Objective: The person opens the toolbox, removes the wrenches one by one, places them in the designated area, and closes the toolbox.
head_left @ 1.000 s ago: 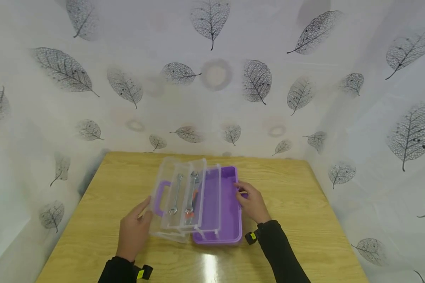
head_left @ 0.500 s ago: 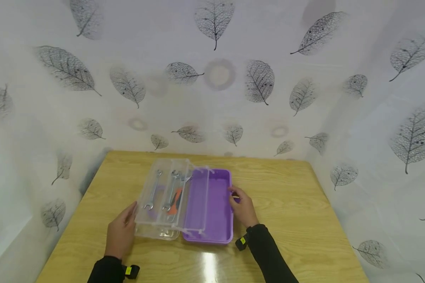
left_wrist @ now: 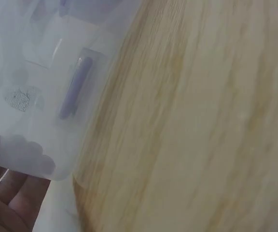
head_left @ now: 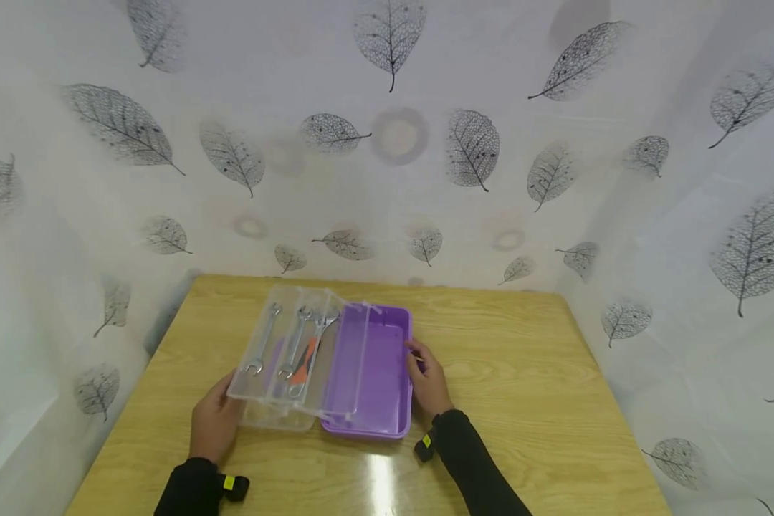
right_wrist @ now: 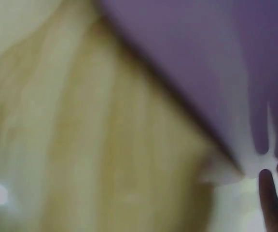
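Observation:
In the head view a toolbox stands unfolded, its purple base [head_left: 387, 373] on the right and its clear lid [head_left: 277, 417] laid over to the left. Between them a clear tray [head_left: 322, 373] is swung out above the lid. It carries a wrench [head_left: 264, 340], a second wrench [head_left: 294, 344] and more tools beside an orange-and-black handled tool [head_left: 302, 367]. My left hand [head_left: 213, 423] grips the lid's left edge; its fingertips show through the plastic in the left wrist view, near the purple handle [left_wrist: 76, 89]. With my right hand [head_left: 429, 380] I pinch the base's right rim.
The toolbox rests on a wooden table [head_left: 522, 401]. A pale leaf-patterned sheet [head_left: 393, 201] rises behind and at both sides of it. A small dark wrist camera [head_left: 235, 487] sits on the left sleeve.
The lid and tray have swung further left and down, with my left hand moving along. The base and my right hand have shifted slightly left. More of the base's inside shows.

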`<state>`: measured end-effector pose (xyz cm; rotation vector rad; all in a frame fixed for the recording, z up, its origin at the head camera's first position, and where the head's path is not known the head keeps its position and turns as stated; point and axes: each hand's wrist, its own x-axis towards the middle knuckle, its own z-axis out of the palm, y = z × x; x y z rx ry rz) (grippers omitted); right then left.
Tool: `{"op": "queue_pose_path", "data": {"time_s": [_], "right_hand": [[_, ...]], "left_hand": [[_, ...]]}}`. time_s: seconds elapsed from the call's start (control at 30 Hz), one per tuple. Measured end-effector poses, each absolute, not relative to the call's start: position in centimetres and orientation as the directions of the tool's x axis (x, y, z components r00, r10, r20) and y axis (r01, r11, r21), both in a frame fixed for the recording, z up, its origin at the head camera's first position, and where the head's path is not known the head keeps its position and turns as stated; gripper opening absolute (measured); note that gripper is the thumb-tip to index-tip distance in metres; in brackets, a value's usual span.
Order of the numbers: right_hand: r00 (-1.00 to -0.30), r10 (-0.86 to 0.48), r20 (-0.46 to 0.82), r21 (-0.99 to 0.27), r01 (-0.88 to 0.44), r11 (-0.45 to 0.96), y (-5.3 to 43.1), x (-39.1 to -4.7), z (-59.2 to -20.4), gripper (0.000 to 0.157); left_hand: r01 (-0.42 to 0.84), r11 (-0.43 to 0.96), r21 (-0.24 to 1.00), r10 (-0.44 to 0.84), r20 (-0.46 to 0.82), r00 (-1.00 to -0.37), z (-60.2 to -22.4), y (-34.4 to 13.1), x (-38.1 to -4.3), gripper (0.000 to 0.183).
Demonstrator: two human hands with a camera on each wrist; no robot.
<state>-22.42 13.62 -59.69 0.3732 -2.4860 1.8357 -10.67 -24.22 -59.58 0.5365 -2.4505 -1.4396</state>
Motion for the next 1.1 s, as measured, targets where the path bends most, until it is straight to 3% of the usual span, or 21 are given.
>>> {"op": "queue_pose_path", "data": {"time_s": [0.13, 0.27, 0.37, 0.47, 0.6, 0.77, 0.93, 1.1], "right_hand": [[-0.937, -0.261, 0.231, -0.863, -0.321, 0.39, 15.2, -22.8, -59.4, 0.05], [-0.919, -0.234, 0.317, -0.608, -0.386, 0.693, 18.2, -23.0, -57.8, 0.062], [-0.922, -0.21, 0.325, -0.429, -0.341, 0.836, 19.7, -22.9, -56.1, 0.071], [-0.936, -0.201, 0.29, -0.341, -0.297, 0.892, 20.4, -22.3, -54.7, 0.079], [-0.941, -0.206, 0.267, -0.329, -0.29, 0.899, 20.5, -21.7, -53.6, 0.08], [-0.942, -0.216, 0.256, -0.349, -0.298, 0.888, 20.2, -21.3, -53.1, 0.079], [-0.948, -0.201, 0.247, -0.381, -0.285, 0.879, 20.2, -21.2, -53.4, 0.079], [-0.954, -0.184, 0.239, -0.431, -0.274, 0.86, 20.3, -21.1, -53.9, 0.079]], "left_hand": [[-0.21, 0.441, 0.873, -0.425, -0.003, -0.905, -59.1, -25.1, -10.6, 0.058], [-0.216, 0.54, 0.813, -0.401, 0.023, -0.916, -56.9, -25.8, -9.9, 0.056], [-0.113, 0.692, 0.713, -0.304, 0.146, -0.941, -54.2, -26.0, -9.7, 0.056], [0.032, 0.815, 0.578, -0.159, 0.276, -0.948, -51.8, -25.5, -10.0, 0.057], [0.114, 0.877, 0.466, -0.059, 0.341, -0.938, -50.1, -24.7, -10.8, 0.063], [0.103, 0.91, 0.402, -0.019, 0.288, -0.957, -49.7, -24.2, -11.9, 0.071], [0.077, 0.893, 0.444, -0.041, 0.251, -0.967, -48.5, -21.6, -12.3, 0.076], [0.158, 0.868, 0.471, -0.043, 0.387, -0.921, -46.1, -15.1, -11.3, 0.058]]}}
